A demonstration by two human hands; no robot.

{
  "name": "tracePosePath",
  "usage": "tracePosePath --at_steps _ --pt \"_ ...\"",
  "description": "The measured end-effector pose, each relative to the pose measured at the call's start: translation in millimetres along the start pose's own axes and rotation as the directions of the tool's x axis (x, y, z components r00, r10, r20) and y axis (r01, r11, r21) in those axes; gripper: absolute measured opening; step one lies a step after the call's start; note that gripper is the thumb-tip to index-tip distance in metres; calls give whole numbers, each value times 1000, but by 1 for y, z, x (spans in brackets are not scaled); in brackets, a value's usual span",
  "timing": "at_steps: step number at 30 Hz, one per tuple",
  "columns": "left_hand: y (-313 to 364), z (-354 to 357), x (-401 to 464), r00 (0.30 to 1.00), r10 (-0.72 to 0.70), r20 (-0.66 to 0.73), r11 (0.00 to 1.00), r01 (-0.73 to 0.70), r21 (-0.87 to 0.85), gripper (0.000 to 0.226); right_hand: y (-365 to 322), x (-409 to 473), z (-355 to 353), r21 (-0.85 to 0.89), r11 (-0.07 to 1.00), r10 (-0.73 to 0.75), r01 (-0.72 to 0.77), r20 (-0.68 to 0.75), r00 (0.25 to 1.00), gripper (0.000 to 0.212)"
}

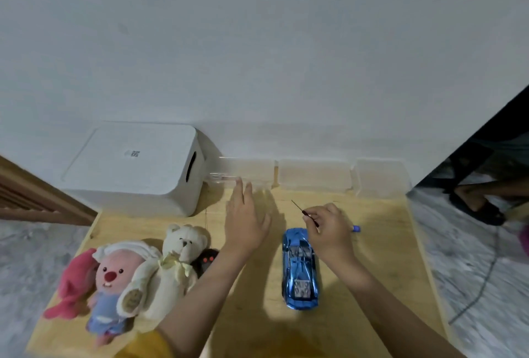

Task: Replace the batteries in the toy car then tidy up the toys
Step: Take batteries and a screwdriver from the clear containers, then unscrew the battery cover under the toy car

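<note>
A shiny blue toy car (299,269) lies lengthwise on the wooden table (380,249), right of centre. My right hand (329,230) hovers just above the car's far end and grips a thin screwdriver (305,213); its dark shaft points up-left and its blue handle end sticks out on the right. My left hand (245,216) stretches forward with straight fingers toward a clear plastic box (246,171) by the wall, holding nothing. Plush toys lie at the left: a pink-faced one (110,280), a cream bear (183,246) and a pink one (73,283).
A white lidded storage bin (134,168) stands at the back left. Two more clear boxes (315,174) line the wall at the back right. A small black toy (206,260) peeks out beside the bear. A person's foot and a cable show on the floor at the right.
</note>
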State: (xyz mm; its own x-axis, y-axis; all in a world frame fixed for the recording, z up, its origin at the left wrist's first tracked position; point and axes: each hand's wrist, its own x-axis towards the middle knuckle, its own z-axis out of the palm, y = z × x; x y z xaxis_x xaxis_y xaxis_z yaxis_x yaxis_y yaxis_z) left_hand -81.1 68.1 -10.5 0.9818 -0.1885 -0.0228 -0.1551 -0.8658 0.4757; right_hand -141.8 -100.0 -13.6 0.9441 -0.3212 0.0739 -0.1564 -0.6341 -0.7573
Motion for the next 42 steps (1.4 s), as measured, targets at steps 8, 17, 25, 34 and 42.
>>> tracePosePath --at_steps 8,17,25,34,42 --pt "50 30 -69 956 14 292 999 0 -48 88 29 -52 -25 65 986 161 -156 -73 984 11" --pt "72 45 -88 917 -109 383 994 106 29 84 36 -76 -40 77 975 214 -208 -93 972 4" --pt "64 29 -98 988 16 155 788 83 -610 76 32 -81 -44 322 876 378 -360 7 926 16" --pt "70 5 -106 982 133 133 567 34 -823 69 3 -79 -39 690 394 501 -607 393 771 20" --pt "79 -1 -105 984 76 158 642 73 -764 47 -11 -78 -55 726 532 470 -436 176 865 22"
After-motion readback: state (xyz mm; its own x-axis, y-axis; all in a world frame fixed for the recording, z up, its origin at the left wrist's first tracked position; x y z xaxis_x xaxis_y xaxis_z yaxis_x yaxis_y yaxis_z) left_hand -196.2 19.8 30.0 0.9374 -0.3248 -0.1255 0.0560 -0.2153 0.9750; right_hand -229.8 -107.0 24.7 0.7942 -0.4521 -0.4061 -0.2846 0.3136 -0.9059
